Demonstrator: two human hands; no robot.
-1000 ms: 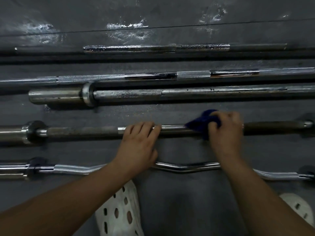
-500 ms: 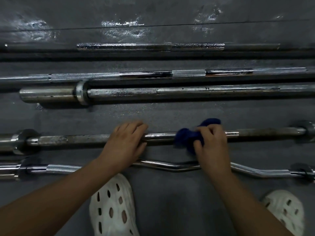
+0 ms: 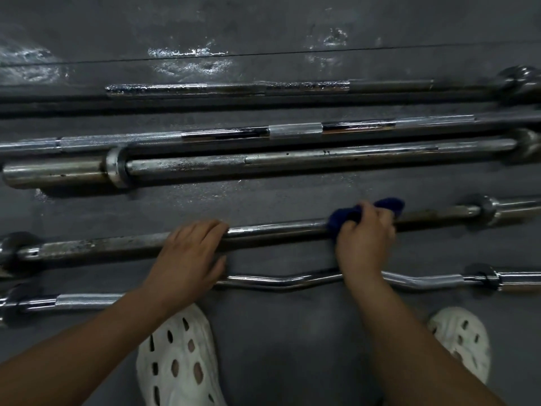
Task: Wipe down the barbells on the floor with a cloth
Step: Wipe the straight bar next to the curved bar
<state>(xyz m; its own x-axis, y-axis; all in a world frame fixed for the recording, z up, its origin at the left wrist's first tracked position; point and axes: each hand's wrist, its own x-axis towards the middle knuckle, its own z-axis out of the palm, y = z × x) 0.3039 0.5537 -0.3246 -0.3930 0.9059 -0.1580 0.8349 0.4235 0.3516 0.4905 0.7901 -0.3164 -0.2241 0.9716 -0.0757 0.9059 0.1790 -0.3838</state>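
While the right hand [image 3: 364, 238] clamps a soft dark-blue cloth [image 3: 345, 215] around the heavy, rigid, rust-flecked steel barbell [image 3: 278, 228] lying on the floor, the flat left hand [image 3: 190, 253] steadies its slick shaft

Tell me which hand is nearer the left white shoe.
Left. The left hand rests on the straight bar just above the left shoe; the right hand, gripping the blue cloth, sits farther to the right.

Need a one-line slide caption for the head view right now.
Right hand presses a blue cloth on a straight barbell while the left hand rests on it.
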